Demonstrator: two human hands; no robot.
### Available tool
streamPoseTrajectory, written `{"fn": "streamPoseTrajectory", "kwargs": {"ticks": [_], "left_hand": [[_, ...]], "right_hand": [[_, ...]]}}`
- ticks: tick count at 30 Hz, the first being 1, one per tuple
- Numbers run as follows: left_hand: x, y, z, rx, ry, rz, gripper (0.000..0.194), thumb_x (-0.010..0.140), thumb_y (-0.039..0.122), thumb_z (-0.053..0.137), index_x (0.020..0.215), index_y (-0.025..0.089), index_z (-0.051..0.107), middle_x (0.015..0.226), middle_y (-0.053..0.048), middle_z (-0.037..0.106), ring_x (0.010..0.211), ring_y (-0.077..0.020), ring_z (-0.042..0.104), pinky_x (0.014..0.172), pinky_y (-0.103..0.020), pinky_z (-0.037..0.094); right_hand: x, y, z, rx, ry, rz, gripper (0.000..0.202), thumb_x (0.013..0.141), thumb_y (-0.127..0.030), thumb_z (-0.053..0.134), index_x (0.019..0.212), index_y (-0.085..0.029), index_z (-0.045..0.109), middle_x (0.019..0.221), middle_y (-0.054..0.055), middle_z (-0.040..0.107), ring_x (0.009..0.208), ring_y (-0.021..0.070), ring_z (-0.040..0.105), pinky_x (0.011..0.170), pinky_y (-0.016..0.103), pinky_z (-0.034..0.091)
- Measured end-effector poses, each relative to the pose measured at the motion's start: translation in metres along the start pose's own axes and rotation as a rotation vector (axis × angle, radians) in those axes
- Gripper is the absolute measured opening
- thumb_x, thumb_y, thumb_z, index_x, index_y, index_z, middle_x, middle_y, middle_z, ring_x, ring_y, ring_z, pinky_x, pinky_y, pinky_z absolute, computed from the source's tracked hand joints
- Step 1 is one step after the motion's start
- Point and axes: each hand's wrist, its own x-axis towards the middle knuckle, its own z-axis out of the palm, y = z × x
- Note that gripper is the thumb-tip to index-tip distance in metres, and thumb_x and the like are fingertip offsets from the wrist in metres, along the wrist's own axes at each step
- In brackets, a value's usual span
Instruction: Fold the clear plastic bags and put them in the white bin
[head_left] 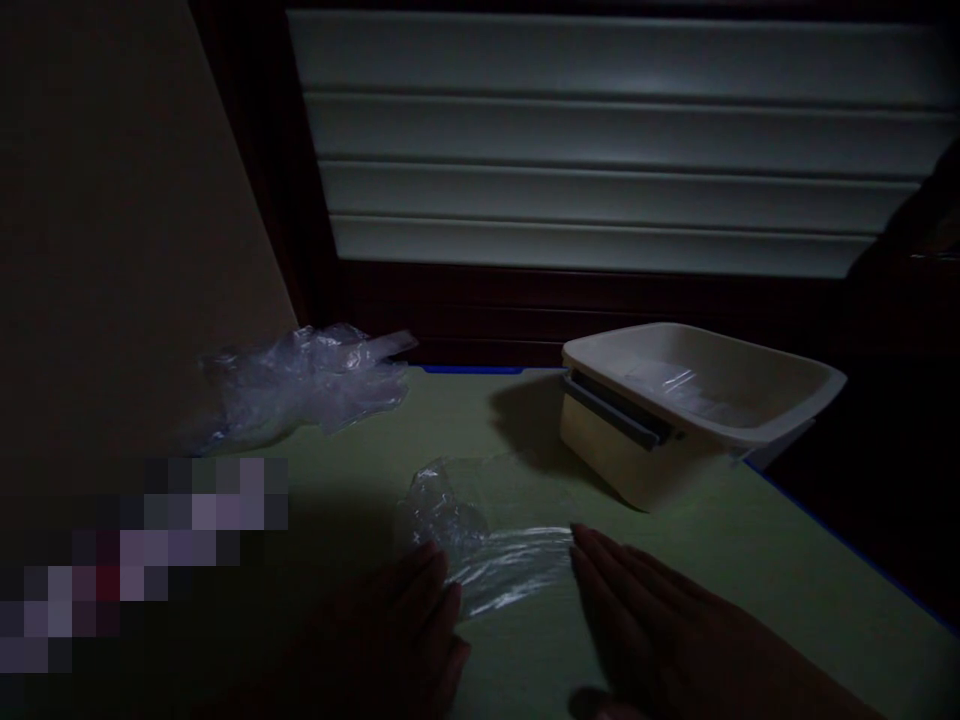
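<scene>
A thin clear plastic bag (517,565) lies on the pale green tabletop, creased and shiny along its near part and crumpled at its left end. My left hand (409,625) rests at the bag's left near edge, fingers together and laid out, dark in the low light. On the other side my right hand (660,615) has its fingers stretched out, with the tips touching the bag's right edge. Neither hand visibly grips it; the left palm is hidden in shadow.
A beige plastic bin (637,450) with a dark grey handle stands at the right, clear plastic inside it. A heap of crumpled clear bags (315,385) lies at the back left. The green tabletop (795,570) has a blue edge; behind it is a slatted panel (600,190).
</scene>
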Motion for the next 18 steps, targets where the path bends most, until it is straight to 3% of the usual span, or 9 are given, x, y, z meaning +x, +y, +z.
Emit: {"fn": "streamPoseTrajectory", "kwargs": {"ticks": [1,4,8,12,15,18], "left_hand": [[0.001,0.0,-0.004,0.028,0.058,-0.004,0.023,0.088,0.03,0.043,0.089,0.019,0.063,0.092,-0.008,0.068,0.085,-0.0213,0.06,0.07,-0.031,0.053],[0.007,0.0,-0.017,0.019,-0.019,-0.028,0.027,0.091,0.025,0.037,0.093,0.017,0.063,0.095,-0.006,0.067,0.088,-0.0195,0.06,0.075,-0.03,0.051],[0.016,-0.001,-0.027,0.018,-0.018,-0.011,0.034,0.094,0.022,0.028,0.092,0.018,0.062,0.092,-0.004,0.067,0.085,-0.0181,0.059,0.074,-0.029,0.05],[0.017,-0.007,-0.025,-0.015,0.016,-0.007,0.032,0.093,0.028,0.029,0.098,0.018,0.06,0.099,-0.006,0.064,0.088,-0.0205,0.056,0.075,-0.032,0.05],[0.014,-0.02,-0.02,-0.032,-0.044,-0.107,0.034,0.092,0.035,0.034,0.113,0.017,0.053,0.116,-0.009,0.057,0.104,-0.0239,0.051,0.086,-0.038,0.047],[0.013,-0.036,-0.014,-0.026,-0.099,-0.177,0.035,0.093,0.035,0.032,0.109,0.015,0.056,0.116,-0.011,0.057,0.107,-0.0259,0.051,0.087,-0.042,0.046]], "right_hand": [[-0.002,0.002,0.0,-0.038,-0.002,0.03,0.064,0.079,-0.05,0.053,0.12,-0.001,0.055,0.118,0.025,0.055,0.103,0.0349,0.058,0.076,0.04,0.056],[0.0,0.002,-0.003,-0.122,0.037,0.13,0.052,0.08,-0.044,0.052,0.107,-0.002,0.063,0.104,0.026,0.064,0.087,0.0347,0.066,0.065,0.04,0.059],[0.011,-0.007,-0.007,-0.126,0.137,0.156,0.042,0.085,-0.038,0.044,0.112,-0.01,0.061,0.104,0.019,0.066,0.085,0.0302,0.066,0.062,0.039,0.058],[0.021,-0.017,-0.004,-0.062,0.092,0.082,0.042,0.083,-0.043,0.05,0.113,-0.015,0.061,0.106,0.011,0.067,0.085,0.0254,0.066,0.067,0.034,0.058],[0.024,-0.019,-0.005,0.006,0.04,0.095,0.046,0.079,-0.046,0.056,0.111,-0.015,0.062,0.106,0.01,0.067,0.084,0.0259,0.065,0.068,0.036,0.057],[0.026,-0.015,-0.011,0.075,-0.013,0.137,0.04,0.081,-0.04,0.055,0.112,-0.016,0.062,0.107,0.009,0.067,0.086,0.0254,0.065,0.072,0.038,0.057]]}}
